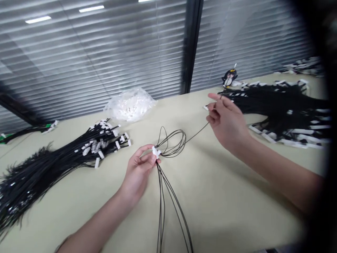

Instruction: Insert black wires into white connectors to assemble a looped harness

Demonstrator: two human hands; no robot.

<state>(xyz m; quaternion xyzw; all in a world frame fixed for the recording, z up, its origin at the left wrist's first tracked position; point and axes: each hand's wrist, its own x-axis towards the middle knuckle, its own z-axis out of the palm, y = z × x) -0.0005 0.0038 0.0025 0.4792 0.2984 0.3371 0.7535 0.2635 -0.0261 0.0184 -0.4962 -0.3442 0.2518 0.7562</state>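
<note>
Between the thumb and fingers of my left hand (140, 168) is a white connector (156, 152) with thin black wires. Some wires (179, 144) curve into loose loops above and right of it; several more hang down toward the front edge. One wire runs from the loops up to my right hand (226, 119), whose fingers are curled around it with the index finger stretched out. The wire's end, by the fingers, is partly hidden. A small white connector (205, 108) shows just left of my right hand, near the black bundle behind it.
A large bundle of black wires (60, 158) with white connectors lies on the left of the pale table (210, 211). Another bundle (279, 102) spreads at the right. A clear bag of white parts (131, 105) and a penguin figure (229, 78) stand near the blinds.
</note>
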